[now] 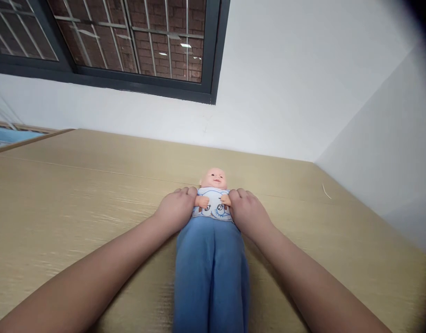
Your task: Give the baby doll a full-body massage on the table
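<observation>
A baby doll (216, 177) lies face up on the wooden table, its head pointing toward the wall. It wears a white top (213, 203) with a blue cartoon face print and long blue trousers (209, 259), which run off the bottom of the view. My left hand (176, 206) is closed at the side of the doll's chest, by one of its arms. On the opposite side my right hand (249, 210) grips it at the same height, fingers curled by the other arm. My fingertips are partly hidden. Both small doll hands rest on the front of the top.
The wooden tabletop (95, 199) reaches a white wall (268, 92). A thin pale strand (326, 191) lies on the right part of the table. Above is a dark-framed window (213, 55) with metal bars. Something light blue (11, 136) shows past the table's left edge.
</observation>
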{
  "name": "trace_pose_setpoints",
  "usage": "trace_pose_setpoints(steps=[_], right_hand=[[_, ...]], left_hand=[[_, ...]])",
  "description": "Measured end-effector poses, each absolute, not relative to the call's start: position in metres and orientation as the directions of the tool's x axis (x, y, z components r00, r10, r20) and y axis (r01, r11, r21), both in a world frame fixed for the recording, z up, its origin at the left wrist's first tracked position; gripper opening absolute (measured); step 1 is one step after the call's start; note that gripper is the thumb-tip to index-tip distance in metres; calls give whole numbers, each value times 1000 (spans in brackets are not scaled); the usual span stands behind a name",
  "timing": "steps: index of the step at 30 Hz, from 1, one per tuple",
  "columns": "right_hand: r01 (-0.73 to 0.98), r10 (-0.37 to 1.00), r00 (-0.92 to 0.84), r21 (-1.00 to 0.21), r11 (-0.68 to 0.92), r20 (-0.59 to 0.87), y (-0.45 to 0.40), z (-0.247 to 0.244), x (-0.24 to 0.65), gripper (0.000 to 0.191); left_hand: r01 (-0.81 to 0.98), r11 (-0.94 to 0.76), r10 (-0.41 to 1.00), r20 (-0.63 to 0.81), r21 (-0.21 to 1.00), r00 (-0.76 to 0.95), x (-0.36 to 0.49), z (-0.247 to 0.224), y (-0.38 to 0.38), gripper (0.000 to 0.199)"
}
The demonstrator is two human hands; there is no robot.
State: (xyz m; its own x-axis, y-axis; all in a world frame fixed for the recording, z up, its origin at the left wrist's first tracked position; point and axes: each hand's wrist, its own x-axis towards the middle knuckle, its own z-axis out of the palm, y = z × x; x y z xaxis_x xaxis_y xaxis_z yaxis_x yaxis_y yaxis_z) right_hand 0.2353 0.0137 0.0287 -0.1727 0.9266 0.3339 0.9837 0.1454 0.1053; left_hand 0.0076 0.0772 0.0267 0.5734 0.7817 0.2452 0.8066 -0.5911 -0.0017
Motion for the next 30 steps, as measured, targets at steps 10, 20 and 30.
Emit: trace_pose_setpoints(steps=[10,20,30], right_hand=[[941,943,-276,251,226,187,10,38,227,11],[969,914,-227,-12,245,335,20,21,253,7],[-22,897,376,-965,260,233,54,-32,317,24]], left_hand=[[793,-588,785,122,-157,607,20,33,70,15],[761,-649,758,96,8,645,7,38,82,23],[270,-146,919,29,952,393,-34,8,124,21]])
